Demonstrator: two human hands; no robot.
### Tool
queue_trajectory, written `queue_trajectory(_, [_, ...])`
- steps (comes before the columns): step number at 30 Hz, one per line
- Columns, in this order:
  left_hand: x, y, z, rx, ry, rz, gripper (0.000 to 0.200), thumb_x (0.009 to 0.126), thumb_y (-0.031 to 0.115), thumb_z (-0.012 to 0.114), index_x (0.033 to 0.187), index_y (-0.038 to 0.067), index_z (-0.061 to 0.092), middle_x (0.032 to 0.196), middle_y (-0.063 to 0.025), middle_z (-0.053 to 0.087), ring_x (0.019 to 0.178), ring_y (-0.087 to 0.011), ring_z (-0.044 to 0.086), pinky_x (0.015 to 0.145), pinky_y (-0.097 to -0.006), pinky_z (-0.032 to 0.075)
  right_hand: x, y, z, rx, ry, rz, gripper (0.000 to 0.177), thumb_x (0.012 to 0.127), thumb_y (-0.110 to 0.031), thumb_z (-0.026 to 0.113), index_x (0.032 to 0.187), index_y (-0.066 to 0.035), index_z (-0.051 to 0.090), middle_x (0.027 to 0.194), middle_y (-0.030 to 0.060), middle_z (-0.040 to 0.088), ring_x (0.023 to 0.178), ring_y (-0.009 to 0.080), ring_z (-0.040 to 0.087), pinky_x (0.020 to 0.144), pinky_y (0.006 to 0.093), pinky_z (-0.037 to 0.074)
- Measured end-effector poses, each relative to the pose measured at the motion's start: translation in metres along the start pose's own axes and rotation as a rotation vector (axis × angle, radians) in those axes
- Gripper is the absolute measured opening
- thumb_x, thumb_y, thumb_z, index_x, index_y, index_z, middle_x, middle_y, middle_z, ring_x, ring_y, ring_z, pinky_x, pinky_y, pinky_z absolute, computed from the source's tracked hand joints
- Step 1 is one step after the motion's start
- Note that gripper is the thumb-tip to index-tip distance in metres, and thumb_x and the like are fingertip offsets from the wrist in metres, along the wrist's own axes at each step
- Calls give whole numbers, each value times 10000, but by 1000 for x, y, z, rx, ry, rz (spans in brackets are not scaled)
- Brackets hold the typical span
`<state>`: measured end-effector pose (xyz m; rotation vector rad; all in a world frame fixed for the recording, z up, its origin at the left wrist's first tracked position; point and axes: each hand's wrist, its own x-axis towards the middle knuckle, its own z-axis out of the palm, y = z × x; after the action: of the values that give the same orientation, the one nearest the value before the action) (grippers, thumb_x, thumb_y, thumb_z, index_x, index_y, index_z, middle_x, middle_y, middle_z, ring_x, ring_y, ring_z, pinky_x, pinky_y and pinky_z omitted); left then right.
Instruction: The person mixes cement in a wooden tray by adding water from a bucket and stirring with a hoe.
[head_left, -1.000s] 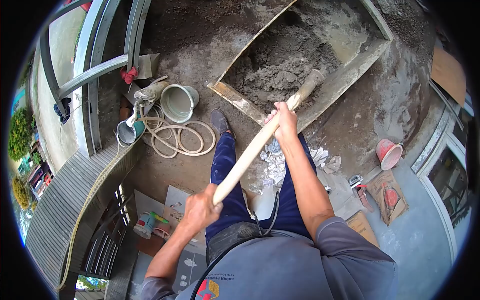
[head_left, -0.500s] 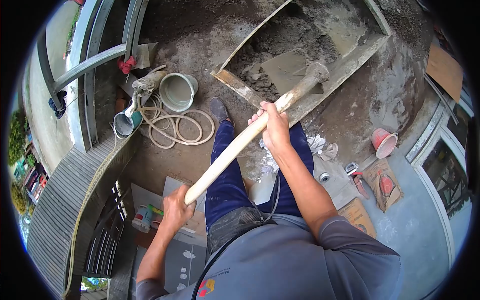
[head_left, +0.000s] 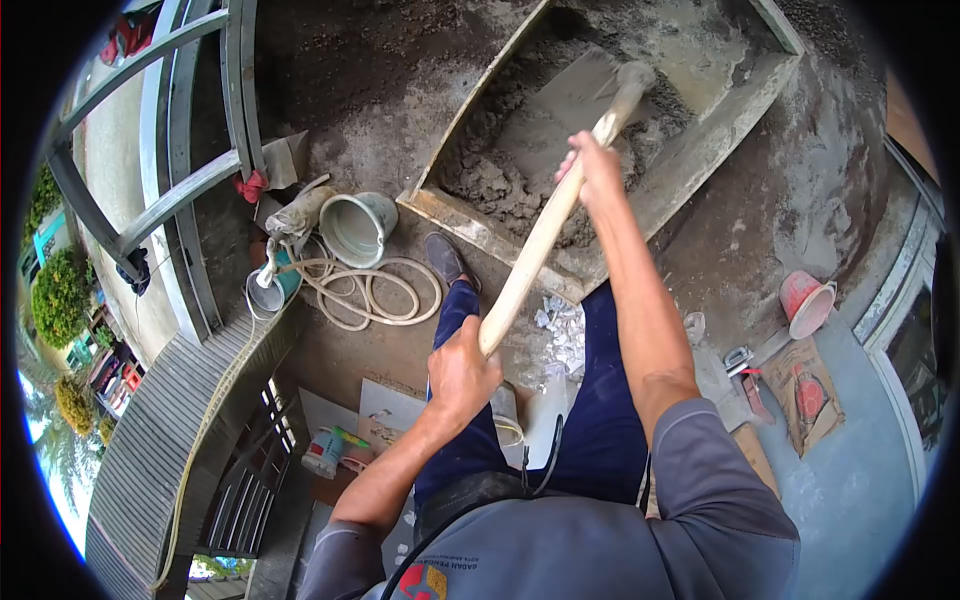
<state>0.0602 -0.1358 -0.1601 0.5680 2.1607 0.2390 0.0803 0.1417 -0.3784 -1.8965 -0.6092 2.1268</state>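
A hoe (head_left: 535,245) with a thick pale wooden handle slants up and away in front of my body. My left hand (head_left: 465,370) is wrapped round the near end of its handle. Higher up, toward the blade, my right hand (head_left: 595,170) grips the same handle. The hoe's broad grey blade lies on wet mortar (head_left: 495,185) inside a shallow wooden mixing trough (head_left: 720,125). Mortar coats the blade and socket, and the blade's edge is hard to make out.
A bucket of greyish water (head_left: 355,230) stands left of the trough, beside a coiled hose (head_left: 385,290) and a smaller teal bucket (head_left: 270,290). White rubble (head_left: 563,335) lies between my legs. On the right are a red bucket (head_left: 807,303) and a paper sack (head_left: 803,395).
Both hands and the hoe have moved forward and to the right in view. The blade now sits farther up in the trough, and the handle stands steeper.
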Motion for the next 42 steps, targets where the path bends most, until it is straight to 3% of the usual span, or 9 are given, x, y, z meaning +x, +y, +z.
queue_trajectory(6, [102, 105, -32, -225, -235, 409, 330, 853, 151, 687, 1060, 9, 473, 700, -256, 635, 645, -409, 686, 644, -527, 526, 61, -208, -24, -51, -169, -299, 154, 948, -79, 616, 993, 20, 506, 714, 60, 512, 575, 160, 528, 536, 369, 557])
queue_trajectory(7, [118, 110, -38, -228, -200, 407, 306, 856, 128, 678, 1062, -6, 495, 719, -252, 647, 661, -387, 698, 660, -524, 526, 70, -215, -11, -46, -146, -342, 196, 938, -105, 640, 893, -60, 455, 649, 27, 472, 528, 151, 474, 501, 344, 493])
queue_trajectory(10, [131, 82, -56, -209, -202, 231, 282, 852, 115, 666, 1057, -30, 539, 784, -265, 672, 739, -383, 718, 727, -501, 532, 124, -162, 25, -8, -82, -173, 197, 929, -54, 635, 1030, 18, 481, 686, 80, 526, 510, 192, 539, 518, 401, 577])
queue_trajectory(14, [58, 5, -49, -139, -179, -95, 299, 841, 113, 657, 1077, -44, 560, 829, -325, 669, 830, -467, 707, 779, -507, 536, 62, 65, 95, -80, 4, 88, 255, 855, -15, 634, 1058, 38, 488, 680, 121, 532, 466, 263, 557, 425, 503, 547])
queue_trajectory(16, [24, 2, -40, -114, -182, -211, 309, 838, 113, 657, 1080, -54, 560, 838, -347, 666, 870, -509, 691, 792, -530, 539, 79, 152, 70, -115, -171, 352, 163, 858, -59, 638, 947, 16, 523, 665, 122, 530, 458, 296, 561, 433, 505, 528])
queue_trajectory(25, [-75, 49, -93, -115, -316, -133, 289, 826, 103, 685, 1019, -39, 524, 803, -339, 658, 827, -526, 683, 764, -571, 533, -30, 85, 16, 44, -259, 351, 158, 887, -141, 660, 911, -27, 552, 658, 77, 510, 492, 241, 537, 476, 452, 532])
queue_trajectory(31, [-136, -121, -95, -81, -370, -26, 373, 787, 151, 722, 1119, 59, 578, 884, -264, 685, 842, -454, 706, 799, -521, 554, -180, 94, 22, 112, 35, 131, 128, 918, -127, 637, 918, -39, 544, 711, 61, 513, 540, 199, 524, 523, 398, 525])
queue_trajectory(35, [-53, -293, 10, -59, 35, 22, 213, 775, 95, 700, 910, 42, 544, 851, -222, 645, 838, -487, 624, 731, -541, 492, -136, 193, 38, 153, 45, -27, 160, 863, -55, 657, 917, -6, 515, 717, 82, 540, 494, 223, 563, 502, 374, 542])
queue_trajectory(42, [-121, -247, -65, -72, -110, 132, 214, 773, 58, 710, 942, 34, 582, 890, -218, 637, 896, -450, 625, 790, -524, 494, -240, 126, 50, 120, 3, -18, 104, 903, -64, 617, 907, 1, 536, 733, 83, 551, 552, 211, 585, 541, 373, 562])
